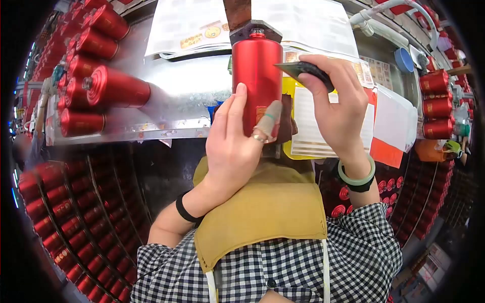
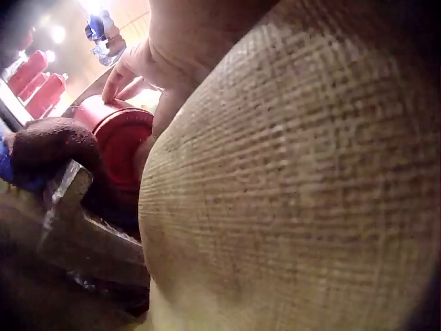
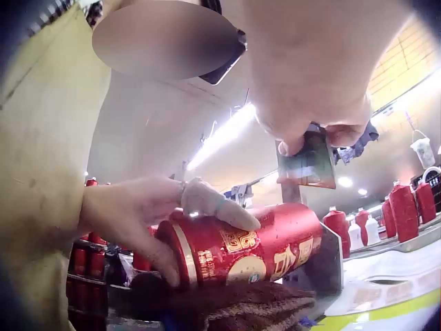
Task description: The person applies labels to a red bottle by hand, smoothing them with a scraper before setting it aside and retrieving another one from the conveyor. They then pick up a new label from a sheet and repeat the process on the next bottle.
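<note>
A shiny red bottle [image 1: 257,63] lies on its side, its capped neck against a dark metal bracket [image 1: 273,32]. My left hand [image 1: 230,136] holds its base end, fingers along one side and the thumb, in a pale finger cover, on the other. Gold lettering shows on its side in the right wrist view, with a brown cloth [image 3: 262,307] beneath it. My right hand [image 1: 346,101] pinches a thin, dark flat blade-like piece [image 1: 318,73], its pointed end right at the bottle's side. In the right wrist view this piece [image 3: 310,165] looks greenish and flat.
Several red bottles [image 1: 118,88] lie on the metal bench at left, and racks of them [image 1: 70,217] stand below. Printed sheets [image 1: 197,25] cover the back of the bench. At right are a striped paper [image 1: 308,121], a blue cup [image 1: 404,59] and more bottles [image 1: 437,106].
</note>
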A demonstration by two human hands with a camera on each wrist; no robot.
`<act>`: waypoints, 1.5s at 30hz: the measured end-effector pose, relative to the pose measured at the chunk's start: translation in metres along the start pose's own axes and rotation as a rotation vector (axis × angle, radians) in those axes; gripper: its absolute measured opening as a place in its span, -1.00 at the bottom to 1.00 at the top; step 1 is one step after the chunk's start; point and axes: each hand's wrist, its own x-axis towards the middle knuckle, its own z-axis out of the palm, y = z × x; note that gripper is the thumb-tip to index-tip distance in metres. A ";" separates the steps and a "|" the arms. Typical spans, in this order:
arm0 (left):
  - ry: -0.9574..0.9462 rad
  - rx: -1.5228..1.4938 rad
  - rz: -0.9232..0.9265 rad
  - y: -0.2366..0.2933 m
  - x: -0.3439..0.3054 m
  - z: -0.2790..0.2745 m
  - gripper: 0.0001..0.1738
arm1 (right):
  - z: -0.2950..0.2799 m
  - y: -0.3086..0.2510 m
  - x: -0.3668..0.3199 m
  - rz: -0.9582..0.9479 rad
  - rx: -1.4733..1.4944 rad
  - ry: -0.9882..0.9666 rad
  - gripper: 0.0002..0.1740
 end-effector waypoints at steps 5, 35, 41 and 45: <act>0.074 -0.308 -0.159 -0.013 -0.016 0.004 -0.07 | 0.013 -0.007 -0.031 -0.241 -0.120 -0.086 -0.65; 0.248 -0.127 0.243 -0.037 -0.040 0.020 -0.46 | 0.006 0.028 0.015 -0.196 -0.101 -0.063 -0.75; 0.259 -0.374 0.082 -0.037 -0.040 0.021 -0.46 | 0.000 0.013 -0.011 -0.109 0.027 -0.024 -0.70; 0.276 -0.462 -0.002 -0.041 -0.048 0.026 -0.41 | -0.001 -0.007 -0.030 -0.144 0.028 -0.107 -0.68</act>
